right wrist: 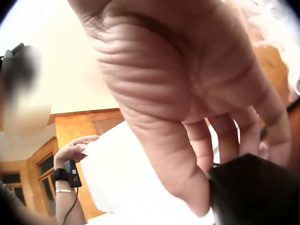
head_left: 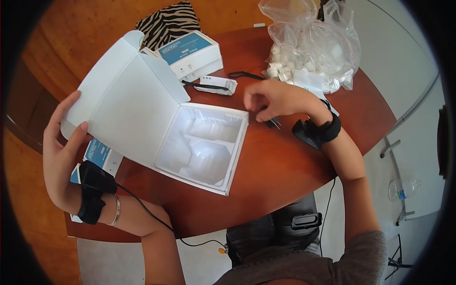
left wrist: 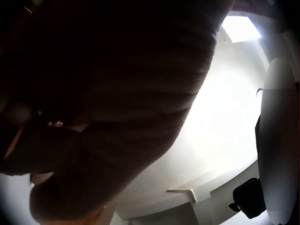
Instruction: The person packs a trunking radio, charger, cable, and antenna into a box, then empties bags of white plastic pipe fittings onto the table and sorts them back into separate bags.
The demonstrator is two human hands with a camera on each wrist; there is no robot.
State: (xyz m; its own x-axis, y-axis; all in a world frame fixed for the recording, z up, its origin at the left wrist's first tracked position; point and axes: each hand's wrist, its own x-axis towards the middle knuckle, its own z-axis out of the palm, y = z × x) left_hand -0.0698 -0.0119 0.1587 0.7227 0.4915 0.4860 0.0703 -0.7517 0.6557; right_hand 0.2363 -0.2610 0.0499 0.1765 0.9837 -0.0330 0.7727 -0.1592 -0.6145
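Observation:
An open white box [head_left: 237,156] has a clear-looking moulded tray [head_left: 209,159] with hollows inside it. My left hand [head_left: 59,147] pinches the edge of its raised lid [head_left: 128,104], thumb on the inner face; the left wrist view shows this hand [left wrist: 117,93] dark and close. Just right of the box, my right hand [head_left: 285,97] curls its fingers and thumb round a black adapter [head_left: 273,123] with metal prongs. In the right wrist view the black adapter [right wrist: 255,192] lies between thumb and fingers of that hand [right wrist: 187,84], which partly hides it in the head view.
Behind the box are a blue-and-white box [head_left: 190,52], a small white packet [head_left: 217,85] with a black strap, and a zebra-patterned cushion [head_left: 168,21]. Plastic bags [head_left: 313,47] of white pieces stand at the back right. Another blue-and-white box [head_left: 102,156] lies beneath the lid.

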